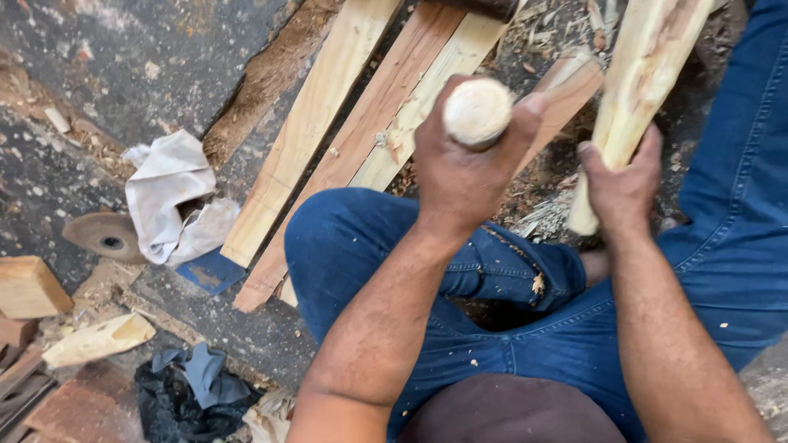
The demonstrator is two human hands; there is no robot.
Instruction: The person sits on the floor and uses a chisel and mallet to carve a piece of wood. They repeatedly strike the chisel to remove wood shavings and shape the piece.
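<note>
The fingers of the left hand (464, 168) are clenched around a round wooden handle (478, 111) just above the frame's centre, its pale butt end facing the camera; the tool's head is mostly cut off at the top edge. The right hand (621, 189), at centre right, grips a split wooden stick (644, 70) that slants to the upper right, its lower end near the thigh of the person's blue jeans (525, 328).

With the holding hand so close to the tool, a glancing swing could probably strike its fingers or the knee, or the stick could twist free.

Three planks (361, 139) lie side by side on the ground. At left sit one grey-white rag (168, 197), one rusty disc (107, 236) and one wooden block (29, 287); one dark cloth (193, 390) lies at lower left.
</note>
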